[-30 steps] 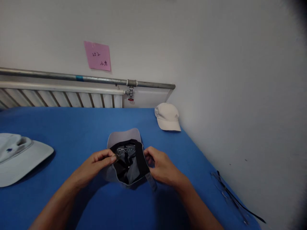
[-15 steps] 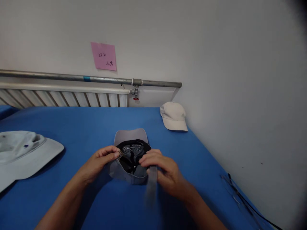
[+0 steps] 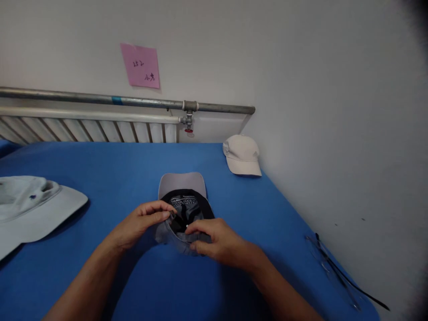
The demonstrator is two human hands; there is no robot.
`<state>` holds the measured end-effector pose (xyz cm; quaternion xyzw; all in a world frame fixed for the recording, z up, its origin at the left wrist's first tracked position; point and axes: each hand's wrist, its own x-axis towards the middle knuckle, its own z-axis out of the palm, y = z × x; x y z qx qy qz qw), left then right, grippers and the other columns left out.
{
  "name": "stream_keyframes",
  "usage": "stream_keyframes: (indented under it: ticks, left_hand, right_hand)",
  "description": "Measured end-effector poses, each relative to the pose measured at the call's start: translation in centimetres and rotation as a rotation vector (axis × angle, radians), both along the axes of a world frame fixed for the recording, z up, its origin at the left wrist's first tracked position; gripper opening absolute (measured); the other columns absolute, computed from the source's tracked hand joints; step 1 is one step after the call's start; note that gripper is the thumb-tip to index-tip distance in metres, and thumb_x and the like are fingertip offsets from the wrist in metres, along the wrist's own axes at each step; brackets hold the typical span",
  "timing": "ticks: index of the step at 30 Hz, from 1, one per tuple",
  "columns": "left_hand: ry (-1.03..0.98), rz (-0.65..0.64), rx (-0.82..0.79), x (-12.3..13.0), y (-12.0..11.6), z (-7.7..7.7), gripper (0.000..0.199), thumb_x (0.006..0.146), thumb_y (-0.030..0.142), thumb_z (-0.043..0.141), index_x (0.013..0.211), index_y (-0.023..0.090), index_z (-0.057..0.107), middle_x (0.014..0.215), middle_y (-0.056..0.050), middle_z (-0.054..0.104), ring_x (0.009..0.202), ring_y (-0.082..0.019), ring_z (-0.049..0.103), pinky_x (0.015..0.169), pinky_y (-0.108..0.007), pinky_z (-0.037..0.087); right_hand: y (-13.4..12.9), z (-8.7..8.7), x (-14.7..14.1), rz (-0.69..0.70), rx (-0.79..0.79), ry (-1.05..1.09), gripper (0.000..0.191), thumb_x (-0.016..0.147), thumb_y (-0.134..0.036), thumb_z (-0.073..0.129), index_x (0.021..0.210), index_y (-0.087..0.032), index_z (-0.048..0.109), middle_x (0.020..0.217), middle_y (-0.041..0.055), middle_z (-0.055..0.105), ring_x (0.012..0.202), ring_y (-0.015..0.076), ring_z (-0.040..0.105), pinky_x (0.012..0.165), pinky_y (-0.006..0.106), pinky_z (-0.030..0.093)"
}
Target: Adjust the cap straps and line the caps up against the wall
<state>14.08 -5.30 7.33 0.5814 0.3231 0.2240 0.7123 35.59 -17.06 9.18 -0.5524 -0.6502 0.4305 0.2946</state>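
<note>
OK so we've got a grey fabric baseball cap with a rounded brim (image 3: 182,182) on a flat, blue-covered table (image 3: 120,162), right in front of us, opening toward us w/ the brim pointing away. Our left hand (image 3: 138,224) has thumb + index pinched on the cap's left rear edge; there's a small dark bit there, prob a buckle, too tiny to ID tbh. Our right hand (image 3: 219,238) has thumb + fingers clamped on the back edge, grey strap in between afaict.

Handling-wise: should be v light, soft and floppy round the back, stiffer at the brim. Nothing fragile imo, and cloth shouldn't slip much. We'd take the rear edge on both sides in a fingertip pinch, no squeezing needed, bc the crown prob caves easily. Brim's the better grab for moving the whole thing, imho.
</note>
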Motion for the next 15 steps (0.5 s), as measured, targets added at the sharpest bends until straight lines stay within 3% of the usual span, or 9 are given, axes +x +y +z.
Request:
stream_keyframes:
  ticks: [3, 8, 12, 15]
  left_hand:
    - [0.016, -0.014, 0.027, -0.2, -0.1, 0.0, 0.017, 0.077, 0.034, 0.076, 0.091, 0.024, 0.077, 0.086, -0.002, 0.071, 0.079, -0.014, 0.060, 0.077, -0.026, 0.045]
    - [0.020, -0.021, 0.008, -0.1, -0.2, 0.2, 0.019, 0.076, 0.033, 0.077, 0.092, 0.023, 0.076, 0.084, -0.002, 0.070, 0.078, -0.015, 0.060, 0.074, -0.027, 0.046]
    - [0.021, -0.020, 0.004, 0.0, -0.3, 0.3, 0.017, 0.075, 0.033, 0.078, 0.088, 0.023, 0.075, 0.081, -0.002, 0.069, 0.075, -0.014, 0.059, 0.071, -0.027, 0.046]
    - [0.018, -0.037, 0.017, 0.1, -0.4, 0.2, 0.015, 0.076, 0.033, 0.077, 0.088, 0.024, 0.075, 0.083, -0.001, 0.069, 0.075, -0.013, 0.058, 0.071, -0.026, 0.045]
  right_hand:
    - [0.4, -1.3, -0.2, -0.054, -0.041, 0.080, 0.024, 0.076, -0.015, 0.065, 0.097, -0.024, 0.072, 0.084, -0.0012, 0.068, 0.074, 0.0131, 0.060, 0.067, 0.026, 0.045]
    - [1.1, -2.0, -0.8, -0.248, -0.172, 0.431, 0.022, 0.072, -0.015, 0.064, 0.093, -0.021, 0.067, 0.079, -0.0021, 0.067, 0.063, 0.0092, 0.059, 0.058, 0.022, 0.045]
    - [1.5, -1.9, -1.0, -0.238, -0.220, 0.537, 0.010, 0.076, -0.021, 0.061, 0.086, -0.019, 0.064, 0.069, -0.0036, 0.064, 0.050, 0.0061, 0.052, 0.051, 0.021, 0.042]
    - [1.5, -2.1, -1.1, -0.239, -0.228, 0.555, 0.011, 0.082, -0.029, 0.059, 0.085, -0.019, 0.064, 0.057, -0.0071, 0.055, 0.043, 0.0048, 0.044, 0.047, 0.020, 0.038]
